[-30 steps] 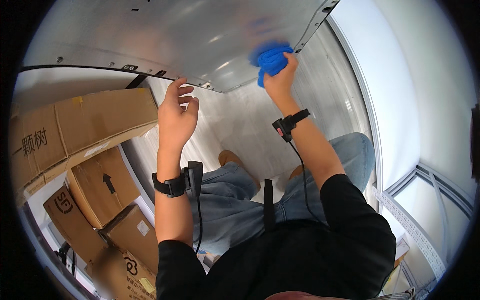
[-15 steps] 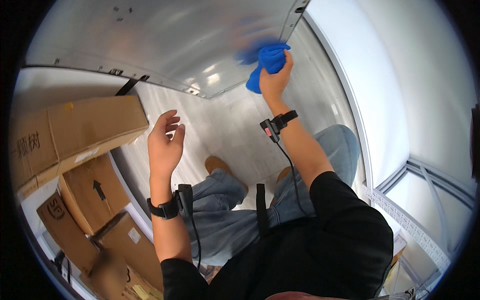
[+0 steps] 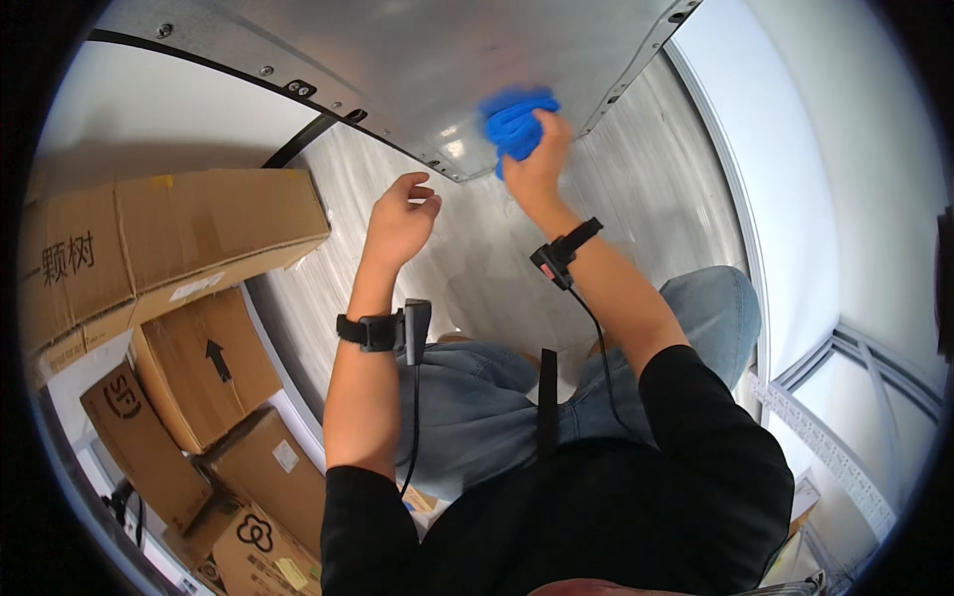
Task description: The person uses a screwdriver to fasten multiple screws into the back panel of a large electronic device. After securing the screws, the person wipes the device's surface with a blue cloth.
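Observation:
My right hand grips a bunched blue cloth and presses it against a shiny metal panel. The cloth's upper edge is smeared by motion, and its reflection shows faintly on the metal. The fingers are partly hidden behind the cloth. My left hand hangs in the air near the panel's lower corner, empty, with loosely bent fingers and the thumb apart. On each wrist sits a black strap with a small cabled device.
Cardboard boxes are stacked on the left, several of them on a white shelf. Grey wood-look floor lies below the panel. A white wall rises on the right, with a perforated metal rail near it. Screws and slots line the panel's edge.
My right hand has moved the cloth slightly left across the panel. My left hand has risen and shifted right, nearer the panel's corner. The whole view has shifted a little.

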A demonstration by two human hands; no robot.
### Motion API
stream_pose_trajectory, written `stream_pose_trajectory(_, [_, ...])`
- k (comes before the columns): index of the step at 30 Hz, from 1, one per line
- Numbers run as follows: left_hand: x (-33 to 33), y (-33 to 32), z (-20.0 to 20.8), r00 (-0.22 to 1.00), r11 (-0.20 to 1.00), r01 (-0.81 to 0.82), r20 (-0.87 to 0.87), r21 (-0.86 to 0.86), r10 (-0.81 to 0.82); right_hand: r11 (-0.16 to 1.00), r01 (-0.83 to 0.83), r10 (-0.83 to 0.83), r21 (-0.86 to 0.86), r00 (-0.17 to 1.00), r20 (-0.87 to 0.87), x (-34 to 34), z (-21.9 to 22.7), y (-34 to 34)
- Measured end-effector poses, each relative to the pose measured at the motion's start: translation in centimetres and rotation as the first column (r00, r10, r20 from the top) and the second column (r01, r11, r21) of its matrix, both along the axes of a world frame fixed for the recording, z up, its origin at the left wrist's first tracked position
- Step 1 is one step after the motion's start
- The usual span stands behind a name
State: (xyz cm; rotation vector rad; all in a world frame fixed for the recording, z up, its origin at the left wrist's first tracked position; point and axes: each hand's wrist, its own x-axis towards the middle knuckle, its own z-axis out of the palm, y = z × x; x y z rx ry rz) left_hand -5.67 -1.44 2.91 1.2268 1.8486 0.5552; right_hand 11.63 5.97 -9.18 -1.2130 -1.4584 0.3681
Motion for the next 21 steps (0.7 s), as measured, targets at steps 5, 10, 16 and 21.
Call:
stream_pose_trajectory(5, [0.1,2.6,-1.5,0.984,0.992,0.129,-0.124,-0.007,-0.129,0.999,-0.008,0.007,0.043,1.0,0.027,-2.3,-1.0,-1.2])
stream_pose_trajectory(10, [-1.3,3.4,-4.9,0.979,0.991,0.132,0.153,0.021,-0.134,0.999,0.031,-0.03,-0.033,0.999,0.027,-1.9,-0.4,-1.4])
stream_pose_trajectory(16, [0.7,4.0,-2.4,0.964,0.978,0.205,0.178,-0.028,-0.197,0.995,-0.096,0.1,-0.033,0.988,0.12,-3.5,-2.7,-2.7])
stream_pose_trajectory(21, [1.0,3.6,-2.1,0.989,0.987,0.145,0.032,-0.071,-0.143,0.994,-0.037,0.033,-0.099,0.999,-0.042,-3.4,-4.9,-2.7])
